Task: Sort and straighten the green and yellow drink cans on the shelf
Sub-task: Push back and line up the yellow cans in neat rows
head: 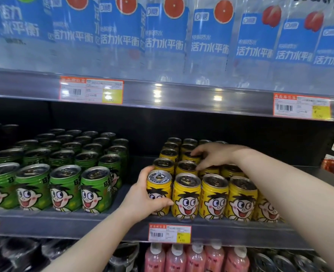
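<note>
As the head view is the only one you have, work from it. Your left hand (142, 195) is wrapped round the front can (159, 190) at the left corner of the yellow cans (214, 195), thumb across its printed face and fingers behind. It stands on the shelf (83, 225), touching the can to its right. Your right hand (211, 156) reaches over the rows and pinches the top of a back can (189, 157), fingers and thumb curled on its rim. The green cans (66, 189) stand in their own block to the left, well apart from the yellow ones, with bare shelf between.

The sorting by colour looks done from here, so I judge the step to be straightening the yellow block. Turn the front can until its face looks straight out like its neighbours, and keep its base flat on the shelf while you twist (a lifted can may tip into the next one). Bring its front level with the row. With the right hand, nudge the back can into line behind the ones ahead of it, keeping your forearm clear of the right-hand cans it crosses.
</note>
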`<state>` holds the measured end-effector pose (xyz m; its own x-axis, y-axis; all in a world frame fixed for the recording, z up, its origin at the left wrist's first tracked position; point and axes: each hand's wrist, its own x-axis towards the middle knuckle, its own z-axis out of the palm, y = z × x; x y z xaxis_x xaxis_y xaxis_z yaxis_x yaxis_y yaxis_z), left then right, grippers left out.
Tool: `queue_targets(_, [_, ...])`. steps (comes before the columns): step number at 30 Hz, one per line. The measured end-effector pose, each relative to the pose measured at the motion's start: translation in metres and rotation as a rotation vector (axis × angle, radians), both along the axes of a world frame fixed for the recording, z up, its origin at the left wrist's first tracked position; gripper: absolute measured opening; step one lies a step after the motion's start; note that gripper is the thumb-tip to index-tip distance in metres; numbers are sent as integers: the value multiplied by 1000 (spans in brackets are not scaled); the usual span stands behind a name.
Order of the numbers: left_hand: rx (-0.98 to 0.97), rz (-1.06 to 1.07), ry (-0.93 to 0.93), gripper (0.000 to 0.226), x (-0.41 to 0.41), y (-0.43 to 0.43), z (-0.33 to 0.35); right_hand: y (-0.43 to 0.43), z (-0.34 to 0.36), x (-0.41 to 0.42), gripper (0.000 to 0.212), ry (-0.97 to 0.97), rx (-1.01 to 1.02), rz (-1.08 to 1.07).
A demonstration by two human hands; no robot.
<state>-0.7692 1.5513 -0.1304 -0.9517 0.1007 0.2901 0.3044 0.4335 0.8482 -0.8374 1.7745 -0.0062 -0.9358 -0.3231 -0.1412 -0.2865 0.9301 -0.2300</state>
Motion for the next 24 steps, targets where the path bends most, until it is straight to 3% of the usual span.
queue_targets(3, [4, -9, 4, 98, 0, 0, -1, 11, -4, -1, 70, 16, 105, -64])
queue_targets(15, [0, -7, 20, 94, 1, 0, 2, 14, 1, 1, 65, -12, 132, -13])
queue_targets(20, [2, -9, 19, 96, 1, 0, 2, 32, 2, 7, 56, 16, -4, -75])
queue_targets(24, [6, -11, 17, 96, 1, 1, 2, 57, -5, 12, 57, 57, 160, -209])
